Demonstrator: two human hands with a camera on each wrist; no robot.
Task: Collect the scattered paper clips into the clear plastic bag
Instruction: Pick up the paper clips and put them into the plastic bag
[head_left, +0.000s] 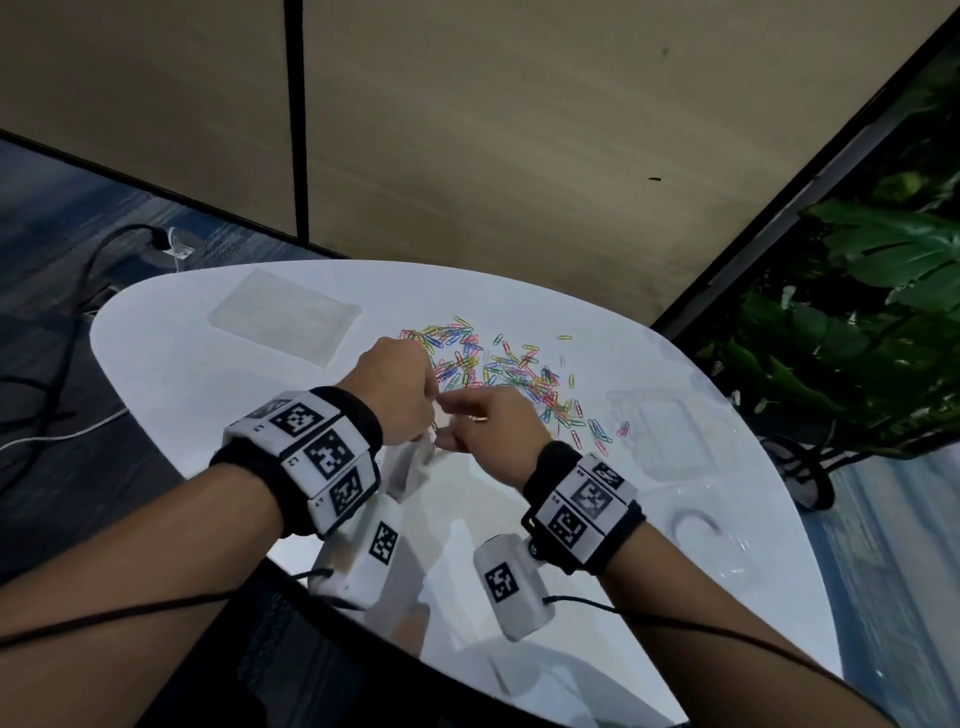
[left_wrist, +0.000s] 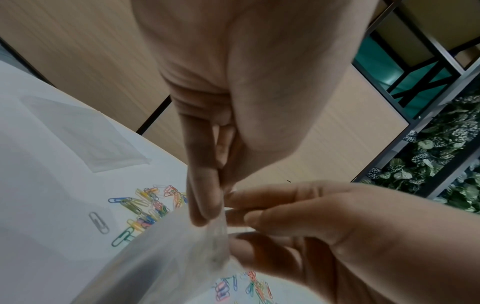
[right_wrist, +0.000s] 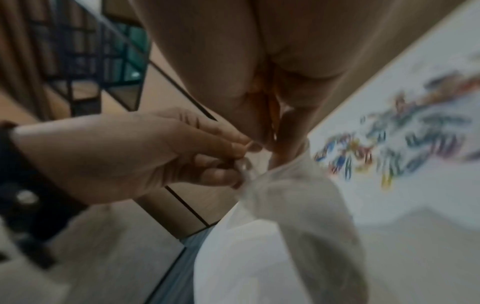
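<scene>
Several coloured paper clips (head_left: 506, 374) lie scattered on the white table (head_left: 208, 374), just beyond my hands. Both hands hold a clear plastic bag (head_left: 415, 465) above the table's near side. My left hand (head_left: 408, 400) pinches the bag's top edge (left_wrist: 221, 222) between thumb and fingers. My right hand (head_left: 483, 423) pinches the same edge from the other side, fingertips (left_wrist: 233, 214) meeting the left's. The bag (right_wrist: 280, 226) hangs down crumpled below the hands; in the blurred right wrist view the clips (right_wrist: 405, 139) show behind it.
A flat stack of clear bags (head_left: 283, 314) lies at the table's far left. A clear plastic box (head_left: 670, 428) and more clear plastic (head_left: 711, 540) sit at the right. Green plants (head_left: 857, 322) stand beyond the right edge; cables (head_left: 78, 312) run on the floor at left.
</scene>
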